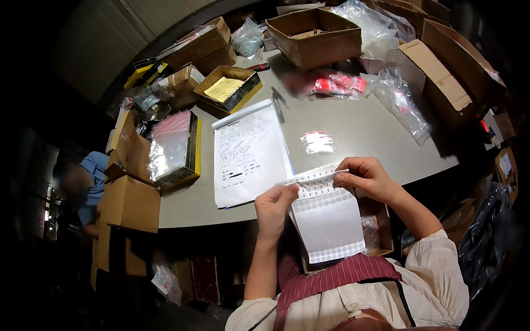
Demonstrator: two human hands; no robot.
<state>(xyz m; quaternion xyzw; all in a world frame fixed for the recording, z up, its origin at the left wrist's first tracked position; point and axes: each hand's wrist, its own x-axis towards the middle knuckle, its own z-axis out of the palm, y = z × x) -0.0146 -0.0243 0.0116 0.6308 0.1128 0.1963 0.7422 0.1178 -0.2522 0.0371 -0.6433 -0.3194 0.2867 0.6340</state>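
Observation:
A white sheet of small round stickers [327,223] hangs in front of me at the table's near edge. Its top part is folded over, showing rows of dots with small marks, and another row of dots lines its bottom edge. My left hand [274,205] pinches the fold's left end between thumb and fingers. At the right end, my right hand [365,177] grips the same strip with thumb and forefinger. Just beyond the sheet lies a small pile of clear bags [317,142]. A notepad with handwriting [248,149] rests left of it.
Left on the grey table [353,129] stand a box of clear bags [174,149] and a box with yellow paper [227,91]. Cardboard boxes [314,44] and red-marked plastic bags [339,84] line the far side. An open box [378,220] sits below my right forearm. Another person [91,185] is at far left.

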